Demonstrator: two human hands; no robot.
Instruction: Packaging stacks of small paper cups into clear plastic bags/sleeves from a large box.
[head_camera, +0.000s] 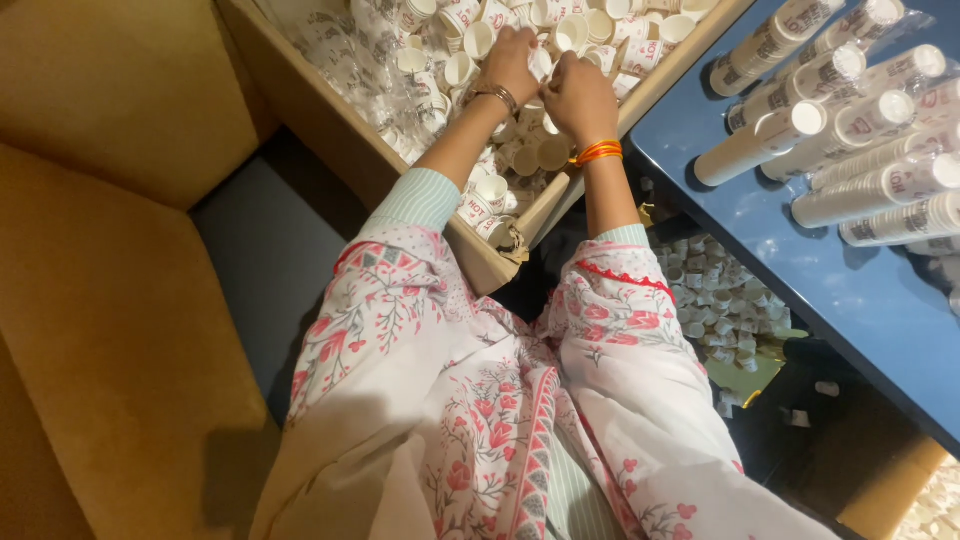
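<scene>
Nearest to us we see the wearer's lap in a white tunic printed with pink flowers, flanked on one side by tan cardboard flaps. Beyond the knees, a second heap of small white paper cups lies on the dark floor, beside the edge of a blue desk. On that desk lie long nested stacks of white paper cups with red print, resting on their sides, close together.

Farther out, both forearms reach into an open brown cardboard box filled with loose small white paper cups with red print. We note a metal bangle on the left wrist and orange thread bands on the right. The left hand and right hand meet over the pile, fingers curled down among the cups; the backs of the hands hide them, so we cannot tell what they grip. The box's near wall crosses the view beneath both forearms.
</scene>
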